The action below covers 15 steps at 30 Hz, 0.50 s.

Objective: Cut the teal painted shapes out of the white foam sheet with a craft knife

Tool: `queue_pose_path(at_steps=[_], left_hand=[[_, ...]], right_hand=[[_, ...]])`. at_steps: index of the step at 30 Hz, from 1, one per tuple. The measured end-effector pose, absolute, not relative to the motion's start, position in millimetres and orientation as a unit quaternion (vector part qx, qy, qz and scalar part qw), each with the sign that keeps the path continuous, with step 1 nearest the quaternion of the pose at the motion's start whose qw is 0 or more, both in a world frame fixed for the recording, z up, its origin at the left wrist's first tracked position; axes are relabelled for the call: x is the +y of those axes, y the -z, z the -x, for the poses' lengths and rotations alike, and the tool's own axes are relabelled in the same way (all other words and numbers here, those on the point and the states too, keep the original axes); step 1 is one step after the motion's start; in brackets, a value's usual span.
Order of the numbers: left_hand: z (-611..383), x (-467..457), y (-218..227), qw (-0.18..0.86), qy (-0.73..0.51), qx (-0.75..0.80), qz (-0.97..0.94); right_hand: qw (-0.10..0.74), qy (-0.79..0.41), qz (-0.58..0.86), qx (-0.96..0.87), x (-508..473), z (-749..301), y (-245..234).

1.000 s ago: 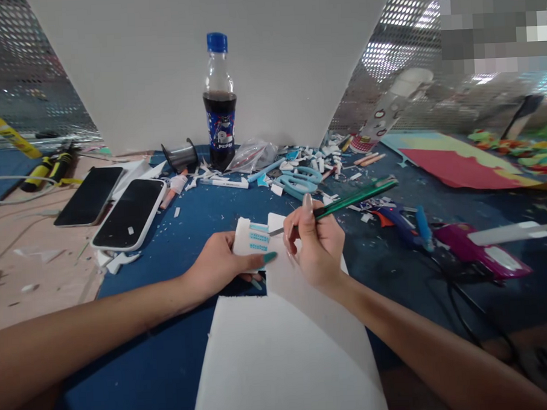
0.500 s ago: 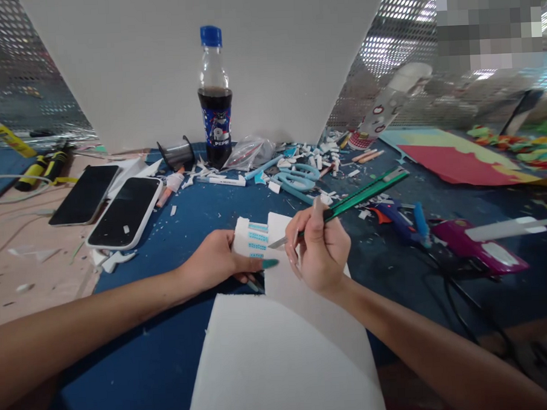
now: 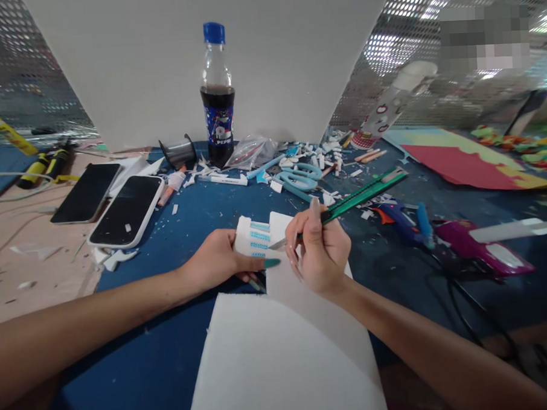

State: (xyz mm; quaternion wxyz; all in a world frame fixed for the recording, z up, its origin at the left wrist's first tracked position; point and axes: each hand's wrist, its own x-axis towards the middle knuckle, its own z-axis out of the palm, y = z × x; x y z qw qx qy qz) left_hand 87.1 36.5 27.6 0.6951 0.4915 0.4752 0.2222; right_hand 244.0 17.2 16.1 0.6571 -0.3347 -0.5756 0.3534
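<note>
A green utility knife (image 3: pixel 364 195) is gripped like a pen in my right hand (image 3: pixel 321 251). Its blade tip meets the right edge of several blue dotted strips on a small white piece (image 3: pixel 245 236). My left hand (image 3: pixel 221 255) is closed on that piece, thumb on top and fingers curled under its lower left side. Beneath both hands lies a large white board (image 3: pixel 284 349), with a notch at its upper left where the small piece sits. Whether the small piece is joined to the board, I cannot tell.
Two phones (image 3: pixel 126 211) lie at left. A Pepsi bottle (image 3: pixel 217 98) stands behind, near light blue scissors (image 3: pixel 297 177) and white scraps (image 3: pixel 321 157). To the right are a blue glue gun (image 3: pixel 401 220), a purple tool (image 3: pixel 484 247) and a black cable (image 3: pixel 457 306).
The view has shifted slightly. Both hands keep their grips, and the blade has moved only very slightly along the strips, if at all.
</note>
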Motion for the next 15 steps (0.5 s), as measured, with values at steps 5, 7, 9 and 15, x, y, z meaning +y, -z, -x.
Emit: queue_pose_path(at_steps=[5, 7, 9, 15], left_hand=[[-86.1, 36.7, -24.9, 0.692, -0.221, 0.475, -0.496], [-85.5, 36.9, -23.4, 0.692, -0.221, 0.473, -0.499], [-85.0, 37.1, -22.5, 0.692, -0.22, 0.471, -0.502], [-84.6, 36.0, -22.4, 0.689, -0.228, 0.464, -0.507]], right_hand=[[0.66, -0.328, 0.333, -0.589, 17.6, -242.7, -12.3], [0.656, -0.325, 0.329, -0.596, 17.6, -242.3, -12.5], [0.65, -0.316, 0.325, -0.61, 17.4, -242.1, -14.8], [0.595, -0.27, 0.355, -0.668, 15.5, -243.5, -22.9]])
